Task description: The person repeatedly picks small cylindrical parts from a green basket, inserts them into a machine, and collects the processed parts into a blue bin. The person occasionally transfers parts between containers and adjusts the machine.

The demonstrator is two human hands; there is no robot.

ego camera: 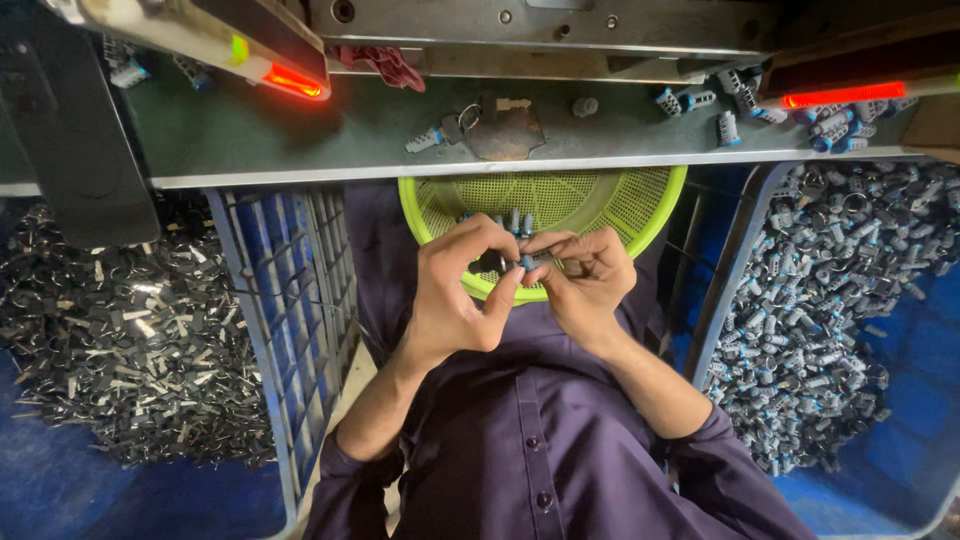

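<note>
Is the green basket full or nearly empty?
Nearly empty. The green basket shows mostly bare mesh, with only a few small blue-tipped parts near the left hand and right hand.

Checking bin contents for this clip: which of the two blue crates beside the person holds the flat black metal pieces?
The blue crate on the person's left: its heap is flat dark strips, while the crate on the right holds small grey cylinders with blue ends.

Both hands (520,285) meet over mesh basket (640,205) in lap; workbench shelf (300,135) beyond; crate of metal strips (120,340) left; crate of small cylinders (820,310) right.
</note>
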